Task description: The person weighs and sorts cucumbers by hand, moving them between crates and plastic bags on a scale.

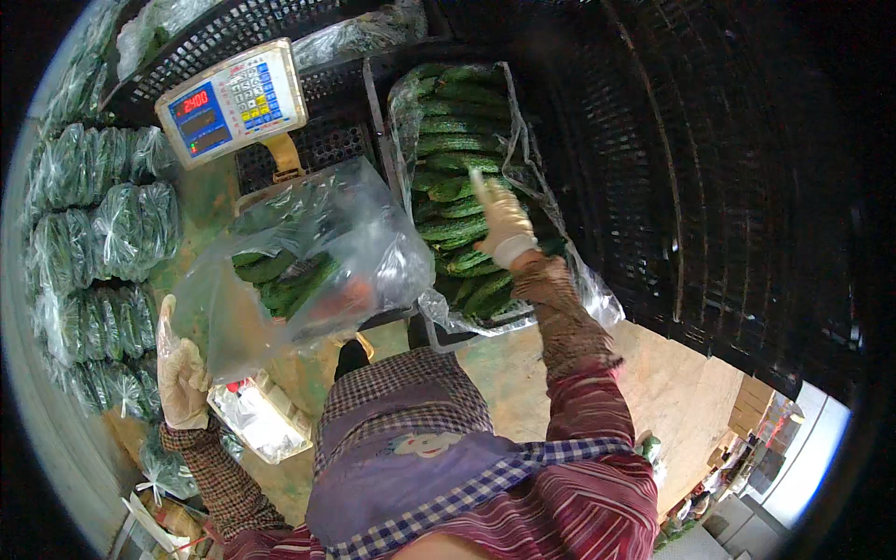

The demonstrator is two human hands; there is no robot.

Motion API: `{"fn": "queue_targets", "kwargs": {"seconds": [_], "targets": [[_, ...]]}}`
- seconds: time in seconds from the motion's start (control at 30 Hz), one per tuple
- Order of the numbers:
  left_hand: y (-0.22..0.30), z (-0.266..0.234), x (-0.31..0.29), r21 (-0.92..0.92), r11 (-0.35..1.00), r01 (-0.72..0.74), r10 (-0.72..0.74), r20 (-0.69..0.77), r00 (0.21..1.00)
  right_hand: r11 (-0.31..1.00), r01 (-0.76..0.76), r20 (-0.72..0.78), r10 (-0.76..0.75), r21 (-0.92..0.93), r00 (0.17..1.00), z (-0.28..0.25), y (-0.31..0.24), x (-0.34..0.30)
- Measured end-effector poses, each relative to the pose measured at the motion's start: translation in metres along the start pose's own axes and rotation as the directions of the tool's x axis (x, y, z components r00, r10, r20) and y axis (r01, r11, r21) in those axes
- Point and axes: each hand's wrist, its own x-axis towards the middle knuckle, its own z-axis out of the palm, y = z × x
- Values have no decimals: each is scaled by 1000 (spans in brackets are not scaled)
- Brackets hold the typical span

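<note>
My left hand (183, 375), in a pale glove, is at the left edge of a clear plastic bag (224, 322), one finger stretched up and the others curled at the film. Several green cucumbers (294, 285) lie inside this bag, which rests on the scale and spreads toward me. My right hand (507, 222), also gloved, reaches over a crate lined with film and full of dark green, bumpy cucumbers (457, 145). Its fingers are apart, the front one blurred, and I see nothing held in them.
A scale display (233, 103) with red digits and a keypad stands behind the bag. Bagged cucumbers (103, 168) are stacked along the left. Stacked black crates (691, 177) form a wall at right. A white box (261, 417) sits below the bag, near my apron.
</note>
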Motion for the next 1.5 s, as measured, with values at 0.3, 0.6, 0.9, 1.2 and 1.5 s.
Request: {"fn": "queue_targets", "kwargs": {"seconds": [0.3,0.6,0.9,1.2,1.5], "targets": [[-15,16,-5,57,998,-1,5,-74,997,974,202,-153,-185,103,971,38,-21,67],[-25,28,1,-5,1000,2,-2,-94,996,682,610,-780,-92,405,620,-50,61,3],[-23,45,6,-29,999,-24,23,-24,999,285,747,-797,297,600,526,-116,48,-24],[-6,3,9,-169,984,60,-49,65,997,-245,742,-727,165,625,667,-183,-53,-122],[30,-22,2,-274,961,35,4,140,990,-209,535,-508,171,819,844,-3,-239,-48]]}}
